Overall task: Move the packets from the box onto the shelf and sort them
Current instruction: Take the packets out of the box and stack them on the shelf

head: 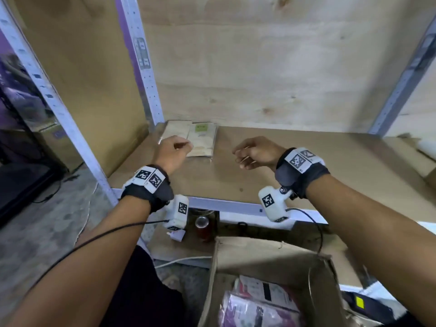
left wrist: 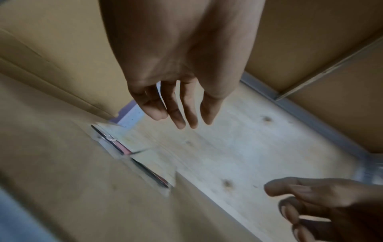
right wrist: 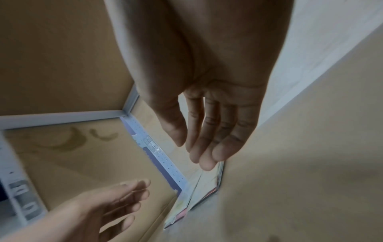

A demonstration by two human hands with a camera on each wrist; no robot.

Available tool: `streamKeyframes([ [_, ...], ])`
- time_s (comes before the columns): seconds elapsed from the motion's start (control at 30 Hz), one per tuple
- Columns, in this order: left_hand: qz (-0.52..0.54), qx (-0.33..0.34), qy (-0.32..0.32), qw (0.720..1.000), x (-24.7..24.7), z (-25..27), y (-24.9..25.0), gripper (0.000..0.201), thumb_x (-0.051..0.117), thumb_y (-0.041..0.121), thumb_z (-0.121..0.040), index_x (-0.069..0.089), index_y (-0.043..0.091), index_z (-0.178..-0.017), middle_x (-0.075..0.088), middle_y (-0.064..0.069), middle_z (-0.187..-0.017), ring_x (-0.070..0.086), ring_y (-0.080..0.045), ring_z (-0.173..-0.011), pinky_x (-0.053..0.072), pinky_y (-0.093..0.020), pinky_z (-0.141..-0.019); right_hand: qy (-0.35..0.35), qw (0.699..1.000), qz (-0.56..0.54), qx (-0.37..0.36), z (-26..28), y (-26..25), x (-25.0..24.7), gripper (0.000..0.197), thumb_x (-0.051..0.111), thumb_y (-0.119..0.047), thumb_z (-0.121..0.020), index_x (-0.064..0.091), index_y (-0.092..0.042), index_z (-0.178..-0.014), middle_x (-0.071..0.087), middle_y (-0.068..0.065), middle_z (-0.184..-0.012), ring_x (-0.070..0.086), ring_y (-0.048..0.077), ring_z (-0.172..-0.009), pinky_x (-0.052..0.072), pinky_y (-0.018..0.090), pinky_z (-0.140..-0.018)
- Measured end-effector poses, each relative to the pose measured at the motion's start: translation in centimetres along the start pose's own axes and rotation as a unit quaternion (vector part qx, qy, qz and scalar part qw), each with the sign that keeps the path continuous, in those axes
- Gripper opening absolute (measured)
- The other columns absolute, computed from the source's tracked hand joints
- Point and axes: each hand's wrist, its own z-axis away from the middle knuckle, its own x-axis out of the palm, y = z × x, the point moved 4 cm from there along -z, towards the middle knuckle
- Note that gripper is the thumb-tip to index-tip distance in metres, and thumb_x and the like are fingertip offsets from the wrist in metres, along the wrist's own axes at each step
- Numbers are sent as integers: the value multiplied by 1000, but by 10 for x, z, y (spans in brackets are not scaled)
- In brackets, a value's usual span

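Observation:
Two flat pale packets (head: 200,140) lie side by side in the back left corner of the brown shelf board (head: 295,166); the right one has a green label. They show edge-on in the wrist views as packets (left wrist: 128,152) and packets (right wrist: 205,185). My left hand (head: 173,149) hovers just in front of them, fingers relaxed and holding nothing. My right hand (head: 254,152) hangs over the middle of the shelf, loosely curled and empty. The open cardboard box (head: 271,260) stands below the shelf front, with pink and white packets (head: 257,305) inside.
A white perforated upright (head: 146,67) and a plywood back wall (head: 283,67) bound the shelf bay. On the lower shelf stand a red can (head: 203,228) and a white cable (head: 184,260). More cardboard (head: 422,152) lies at the far right.

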Motion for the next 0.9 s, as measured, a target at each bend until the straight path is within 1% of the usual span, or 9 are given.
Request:
streamKeyframes([
  [0.07, 0, 28, -13, 1000, 8, 30, 15, 16, 70, 20, -91, 73, 9, -102, 71, -7, -101, 65, -22, -101, 46, -22, -89, 6, 1000, 25, -8, 37, 5, -4, 16, 53, -5, -97, 62, -1, -109, 64, 11, -84, 60, 21, -67, 51, 28, -63],
  [0.13, 13, 42, -24, 999, 16, 62, 27, 11, 70, 26, -91, 73, 17, -98, 69, 3, -95, 63, -14, -96, 45, -15, -83, 11, 998, 56, -8, 73, 13, -7, 20, 53, -4, -96, 62, 3, -112, 63, 14, -88, 60, 23, -71, 50, 29, -66],
  [0.23, 35, 47, -71, 996, 34, 110, 38, 12, 66, 29, -94, 71, 18, -94, 72, -3, -91, 61, -13, -85, 47, -24, -82, 19, 996, 89, -6, 123, 29, -8, 21, 52, -3, -95, 62, 5, -112, 64, 16, -91, 61, 26, -76, 51, 32, -71],
  [0.3, 39, 28, -112, 993, 51, 140, 38, 15, 62, 29, -96, 69, 17, -90, 71, -5, -86, 60, -17, -80, 49, -32, -82, 15, 995, 98, 3, 152, 44, -7, 18, 53, -3, -93, 62, 3, -107, 65, 15, -90, 62, 23, -70, 53, 25, -61],
  [0.4, 30, 0, -159, 987, 80, 178, 30, 22, 61, 31, -96, 68, 21, -77, 70, 1, -77, 59, -14, -69, 48, -29, -76, -3, 993, 114, 27, 182, 71, -1, 12, 55, -5, -93, 63, -3, -101, 67, 11, -84, 65, 15, -60, 45, 16, -42],
  [0.57, 11, -59, -232, 971, 132, 221, -6, 26, 63, 26, -95, 72, 3, -90, 70, -2, -74, 59, -17, -66, 50, -28, -76, -28, 988, 136, 67, 189, 134, 8, 17, 55, -5, -91, 66, -1, -105, 72, 17, -94, 68, 21, -71, 56, 33, -71],
  [0.73, -43, -107, -313, 943, 184, 247, -51, 19, 59, 22, -98, 71, 8, -94, 68, -3, -78, 57, -13, -62, 50, -26, -70, -67, 982, 132, 114, 176, 203, 31, 15, 56, -9, -96, 64, 0, -106, 71, 18, -94, 67, 18, -71, 56, 29, -69],
  [0.83, -108, -128, -367, 915, 213, 256, -84, 22, 58, 24, -99, 72, 7, -96, 73, -7, -88, 63, -17, -72, 53, -28, -75, -71, 977, 141, 142, 162, 246, 47, 18, 57, -10, -95, 66, 1, -108, 72, 17, -95, 69, 22, -79, 57, 35, -80],
  [0.9, -151, -143, -397, 894, 227, 260, -107, 22, 58, 25, -99, 73, 9, -95, 72, -3, -92, 65, -16, -79, 51, -22, -67, -73, 973, 124, 179, 151, 274, 59, 16, 56, -5, -95, 65, 1, -107, 72, 21, -99, 70, 29, -84, 57, 43, -86],
])
